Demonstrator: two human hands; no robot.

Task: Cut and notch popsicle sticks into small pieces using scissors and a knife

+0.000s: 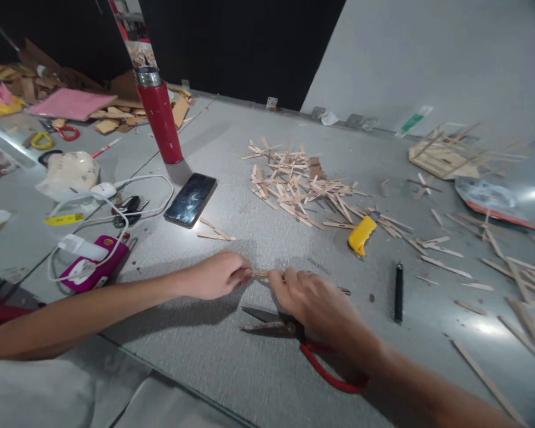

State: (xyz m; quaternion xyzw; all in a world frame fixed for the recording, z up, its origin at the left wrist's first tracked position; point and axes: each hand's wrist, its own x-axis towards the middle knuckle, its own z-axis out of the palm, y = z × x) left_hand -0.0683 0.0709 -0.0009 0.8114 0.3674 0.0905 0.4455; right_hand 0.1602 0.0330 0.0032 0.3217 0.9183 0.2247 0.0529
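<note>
My left hand (220,274) is closed, its fingertips pinching one end of a thin wooden stick (261,274). On the stick's other end my right hand (318,300) is closed too, so the stick runs between both hands just above the table. A thin dark-tipped piece (345,291) shows past the right hand's far side; I cannot tell what it is. Red-handled scissors (271,324) lie with blades apart under and beside my right wrist, partly hidden by it. Two short stick pieces (216,233) lie beyond my left hand.
A heap of wooden sticks (294,184) lies ahead, with a yellow cutter (362,235) and a black pen-like tool (398,292) to the right. At left are a phone (191,200), a red bottle (159,116), a purple power strip (98,264) and cables. A wooden frame (446,157) stands far right.
</note>
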